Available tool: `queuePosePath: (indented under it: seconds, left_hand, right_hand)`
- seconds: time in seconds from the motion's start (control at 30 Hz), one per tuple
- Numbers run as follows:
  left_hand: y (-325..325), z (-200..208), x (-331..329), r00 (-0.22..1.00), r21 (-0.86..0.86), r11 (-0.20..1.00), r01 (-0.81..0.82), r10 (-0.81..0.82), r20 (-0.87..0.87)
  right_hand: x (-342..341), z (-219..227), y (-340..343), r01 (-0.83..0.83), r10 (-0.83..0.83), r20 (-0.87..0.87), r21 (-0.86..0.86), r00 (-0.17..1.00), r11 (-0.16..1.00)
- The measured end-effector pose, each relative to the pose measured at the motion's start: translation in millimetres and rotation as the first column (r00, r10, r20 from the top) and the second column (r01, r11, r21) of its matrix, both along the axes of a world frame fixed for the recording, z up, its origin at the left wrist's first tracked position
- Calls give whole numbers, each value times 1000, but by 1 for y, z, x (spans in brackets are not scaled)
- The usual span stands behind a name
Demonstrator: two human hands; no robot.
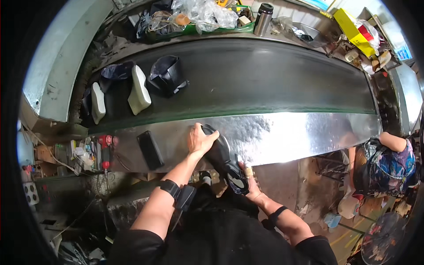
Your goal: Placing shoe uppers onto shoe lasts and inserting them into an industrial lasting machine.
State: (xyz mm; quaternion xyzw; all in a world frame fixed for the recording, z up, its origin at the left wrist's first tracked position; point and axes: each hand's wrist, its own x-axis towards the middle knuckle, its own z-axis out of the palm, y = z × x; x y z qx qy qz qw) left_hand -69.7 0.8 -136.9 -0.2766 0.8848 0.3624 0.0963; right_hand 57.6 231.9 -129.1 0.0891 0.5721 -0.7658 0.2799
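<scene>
A black shoe [216,152] is held between my two hands over the front edge of the shiny metal ledge. My left hand [199,140] is closed around its far end, thumb lying across the top. At the near end, by the shoe's opening, my right hand [252,185] grips the side. Something tan covers one finger of that hand. To the left of my left hand, a black phone-like slab [150,150] lies on the metal ledge [183,165].
Beyond the ledge runs a dark conveyor belt [274,75]. Dark boot uppers [168,75] with pale wedge soles [139,90] lie on its left. A red tool [105,145] hangs at left. A steel thermos [263,20] stands behind. Another person [388,163] is at right.
</scene>
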Motion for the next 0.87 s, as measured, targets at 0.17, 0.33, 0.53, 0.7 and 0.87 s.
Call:
queuePosePath:
  seconds: [0.17,0.33,0.53,0.7,0.87]
  left_hand:
    - [-11,-14,-4,993,36,993,-109,110,-36]
    - [-25,-12,13,961,113,961,-253,263,-81]
    - [-62,44,69,836,273,846,-458,514,-190]
    - [-76,100,132,705,343,846,-408,530,-472]
    - [-113,136,240,434,378,667,-643,723,-538]
  right_hand:
    - [-18,-6,-7,-199,266,-196,305,944,931]
    - [-22,-3,-6,-134,152,-152,126,977,983]
    - [-54,45,3,-701,534,-595,-69,600,710]
    - [-74,74,-84,-634,626,228,-48,746,772]
    - [-6,132,-170,-801,794,112,40,598,597]
